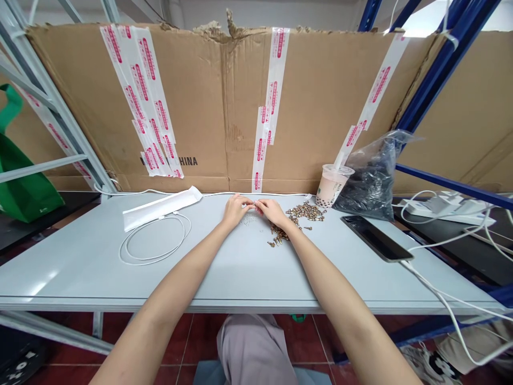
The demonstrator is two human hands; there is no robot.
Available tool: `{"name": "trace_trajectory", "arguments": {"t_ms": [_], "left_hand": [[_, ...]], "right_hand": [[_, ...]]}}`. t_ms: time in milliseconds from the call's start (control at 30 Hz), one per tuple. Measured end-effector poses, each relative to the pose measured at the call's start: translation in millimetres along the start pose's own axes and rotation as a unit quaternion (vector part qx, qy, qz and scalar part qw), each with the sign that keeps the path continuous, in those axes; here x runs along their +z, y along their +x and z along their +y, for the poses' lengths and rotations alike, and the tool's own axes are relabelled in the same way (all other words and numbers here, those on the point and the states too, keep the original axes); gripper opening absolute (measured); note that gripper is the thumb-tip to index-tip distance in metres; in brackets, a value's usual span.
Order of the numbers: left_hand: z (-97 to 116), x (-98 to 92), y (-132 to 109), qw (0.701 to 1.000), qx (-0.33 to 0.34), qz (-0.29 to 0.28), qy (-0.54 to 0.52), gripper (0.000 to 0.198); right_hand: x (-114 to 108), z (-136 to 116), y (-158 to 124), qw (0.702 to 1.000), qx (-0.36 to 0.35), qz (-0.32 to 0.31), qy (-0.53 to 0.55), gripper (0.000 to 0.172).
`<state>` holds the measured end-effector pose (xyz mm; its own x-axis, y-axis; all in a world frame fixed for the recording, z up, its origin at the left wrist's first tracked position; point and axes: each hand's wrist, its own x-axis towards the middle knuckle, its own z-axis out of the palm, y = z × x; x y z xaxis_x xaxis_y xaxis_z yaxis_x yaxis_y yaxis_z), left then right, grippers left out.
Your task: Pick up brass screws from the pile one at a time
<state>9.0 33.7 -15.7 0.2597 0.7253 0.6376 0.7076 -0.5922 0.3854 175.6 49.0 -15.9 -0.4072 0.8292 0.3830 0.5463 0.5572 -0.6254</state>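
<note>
My left hand [236,210] and my right hand [272,210] meet fingertip to fingertip over the far middle of the tabletop. Both are closed in a pinch, and whatever lies between the fingers is too small to make out. A loose pile of brass-coloured screws [306,212] spreads beside and partly behind my right hand and wrist, some of it hidden by the forearm. Just below my fingertips, tiny pale pieces [249,220] are scattered on the table; their kind is unclear.
On the grey table [248,283] stand a bubble tea cup [329,187] and a plastic bag of dark contents [371,184]. A phone [377,237] with a cable lies right. A white strip-shaped sleeve [162,207] and coiled white cable [154,259] lie left. Taped cardboard [196,107] walls the back.
</note>
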Motion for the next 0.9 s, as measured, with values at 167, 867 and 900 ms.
{"name": "trace_trajectory", "arguments": {"t_ms": [167,867,900], "left_hand": [[-1.5,0.4,0.0,1.0,0.009,0.013,0.003,0.017],[-2.5,0.8,-0.3,0.999,0.046,0.008,0.02,0.016],[-2.0,1.0,-0.2,0.999,0.05,0.006,0.02,0.016]], "right_hand": [[-3.8,-1.5,-1.4,0.999,-0.014,-0.03,0.034,0.043],[-6.2,0.0,-1.6,0.998,-0.014,-0.041,0.055,0.04],[-5.4,0.5,-1.3,0.997,-0.012,-0.04,0.058,0.041]]}}
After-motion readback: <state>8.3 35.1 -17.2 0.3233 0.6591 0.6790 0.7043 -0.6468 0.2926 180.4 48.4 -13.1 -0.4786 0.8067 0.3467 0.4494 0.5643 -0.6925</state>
